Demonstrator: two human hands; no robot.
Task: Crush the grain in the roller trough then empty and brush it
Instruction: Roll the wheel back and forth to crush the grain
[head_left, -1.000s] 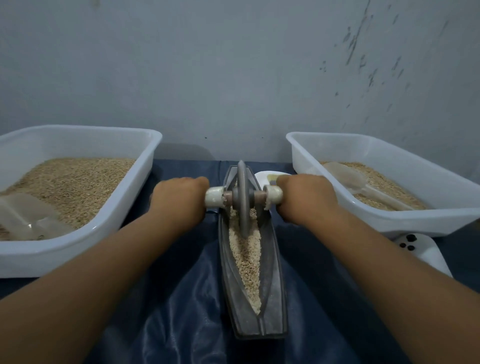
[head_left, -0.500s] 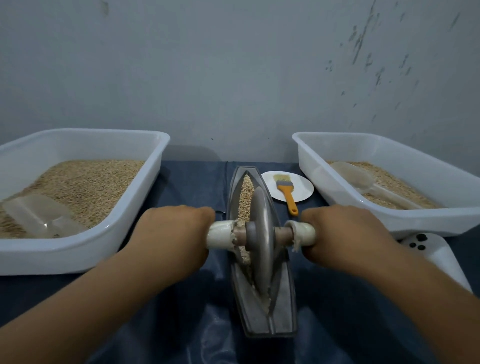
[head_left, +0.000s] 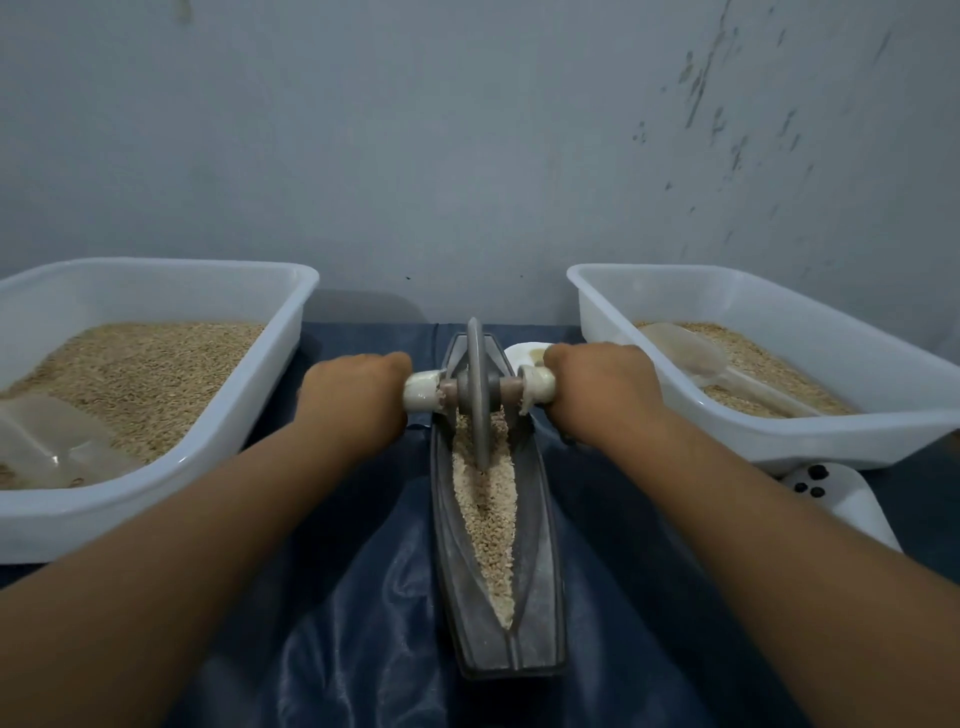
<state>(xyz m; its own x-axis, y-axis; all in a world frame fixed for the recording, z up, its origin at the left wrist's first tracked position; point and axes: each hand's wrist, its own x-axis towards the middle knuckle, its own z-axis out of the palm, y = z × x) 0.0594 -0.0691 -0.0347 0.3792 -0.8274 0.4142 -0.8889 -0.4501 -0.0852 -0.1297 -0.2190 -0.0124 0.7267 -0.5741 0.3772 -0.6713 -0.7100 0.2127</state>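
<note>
A grey boat-shaped roller trough (head_left: 543, 587) lies lengthwise on the blue cloth, with crushed grain (head_left: 485, 514) along its groove. The grey roller wheel (head_left: 477, 395) stands upright at the trough's far end, on an axle with white handles. My left hand (head_left: 353, 397) grips the left handle and my right hand (head_left: 597, 392) grips the right handle. A white plate (head_left: 522, 353) behind my right hand is mostly hidden; the brush on it does not show.
A white tub (head_left: 260, 384) holding grain and a clear scoop (head_left: 47, 441) stands at the left. Another white tub (head_left: 852, 431) with grain and a clear scoop (head_left: 691, 358) stands at the right. A white device (head_left: 852, 499) lies under its near edge. The wall is close behind.
Both hands pulled the roller to the trough's near end, then pushed it back to the far end. The plate with the orange brush, seen half a second ago, is covered again.
</note>
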